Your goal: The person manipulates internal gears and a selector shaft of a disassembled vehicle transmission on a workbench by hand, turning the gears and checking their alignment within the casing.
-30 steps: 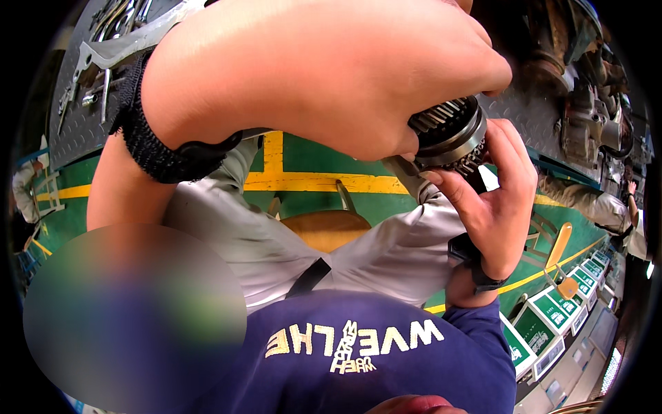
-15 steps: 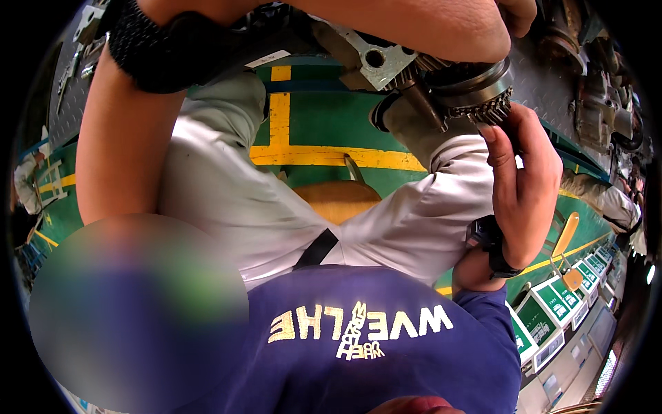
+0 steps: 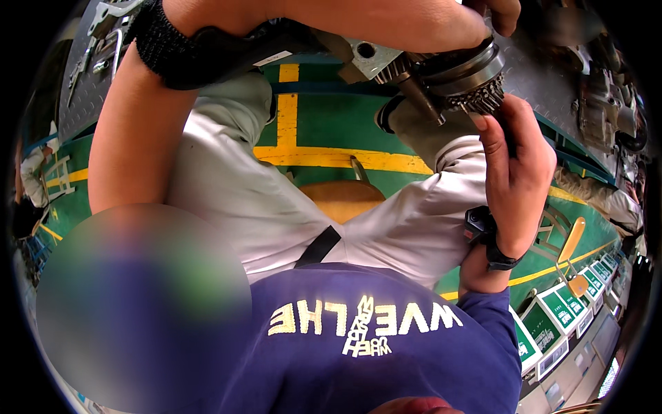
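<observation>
A metal gear assembly (image 3: 463, 72) with a smooth ring and a toothed gear (image 3: 483, 96) sits at the upper right. Beside it are a metal shaft (image 3: 422, 100) and a grey cast housing (image 3: 369, 62). My right hand (image 3: 520, 155) comes up from below, with thumb and fingers closed at the gear's lower toothed edge. The far fingertips are hidden behind the gear. My left forearm reaches across the top, over the housing. At the assembly's upper edge my left hand (image 3: 502, 15) shows only partly, its fingers bent; what they grip is hidden.
Metal parts (image 3: 607, 103) lie on a dark textured bench (image 3: 541, 79) at the right. Hand tools (image 3: 103, 62) lie at the upper left. Below my legs is a wooden stool (image 3: 341, 196). Green-and-white boards (image 3: 545, 324) line the lower right, near a chair (image 3: 571, 241). Other people are at both sides.
The whole view has shifted slightly. The gear assembly sits a little farther left over the floor, and both hands have moved slightly with it. My right hand keeps its closed hold on the gear's edge.
</observation>
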Motion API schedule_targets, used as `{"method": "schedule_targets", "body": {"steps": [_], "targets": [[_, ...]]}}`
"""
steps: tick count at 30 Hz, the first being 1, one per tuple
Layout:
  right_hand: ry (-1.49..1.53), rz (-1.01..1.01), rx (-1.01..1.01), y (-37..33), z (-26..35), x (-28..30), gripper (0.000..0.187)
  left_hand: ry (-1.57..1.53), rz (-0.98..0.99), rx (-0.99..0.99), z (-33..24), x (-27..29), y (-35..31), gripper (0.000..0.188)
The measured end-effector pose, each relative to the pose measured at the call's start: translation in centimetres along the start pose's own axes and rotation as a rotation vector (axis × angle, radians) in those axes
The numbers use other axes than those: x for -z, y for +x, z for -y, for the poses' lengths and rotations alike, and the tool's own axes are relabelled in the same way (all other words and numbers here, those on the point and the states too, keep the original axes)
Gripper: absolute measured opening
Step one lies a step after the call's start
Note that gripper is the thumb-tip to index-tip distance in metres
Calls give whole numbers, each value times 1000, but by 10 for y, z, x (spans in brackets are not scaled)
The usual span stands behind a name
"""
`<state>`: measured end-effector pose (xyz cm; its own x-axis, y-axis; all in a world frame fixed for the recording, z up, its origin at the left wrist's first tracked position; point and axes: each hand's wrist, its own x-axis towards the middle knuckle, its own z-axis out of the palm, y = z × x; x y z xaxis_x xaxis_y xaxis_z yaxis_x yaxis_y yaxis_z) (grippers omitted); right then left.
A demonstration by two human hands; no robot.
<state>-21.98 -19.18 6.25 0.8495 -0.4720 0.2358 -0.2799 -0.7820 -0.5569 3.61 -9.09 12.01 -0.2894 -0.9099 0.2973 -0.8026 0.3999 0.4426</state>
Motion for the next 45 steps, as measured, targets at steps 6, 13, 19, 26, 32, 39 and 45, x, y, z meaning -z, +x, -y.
{"method": "schedule_targets", "body": {"steps": [6, 13, 19, 26, 32, 39, 45], "targets": [[45, -30, 22, 2, -3, 1, 18, 145, -101, -43, -2, -2, -5, 32], [635, 203, -381, 10, -5, 12, 21, 426, -133, -36, -23, -10, -11, 25], [497, 228, -362, 12, -4, 19, 23, 277, -66, 344, -77, -40, -62, 59], [446, 210, -304, 7, -1, 22, 26, 238, 139, 531, -77, -63, -72, 85], [292, 159, -260, -31, -22, 25, 33, 278, 122, 542, -72, -70, -79, 86], [642, 136, -410, -40, -41, 14, 51, 377, 131, 515, -73, -70, -76, 80], [604, -20, -410, -45, -34, 9, 28, 379, 93, 505, -74, -67, -70, 71]]}}
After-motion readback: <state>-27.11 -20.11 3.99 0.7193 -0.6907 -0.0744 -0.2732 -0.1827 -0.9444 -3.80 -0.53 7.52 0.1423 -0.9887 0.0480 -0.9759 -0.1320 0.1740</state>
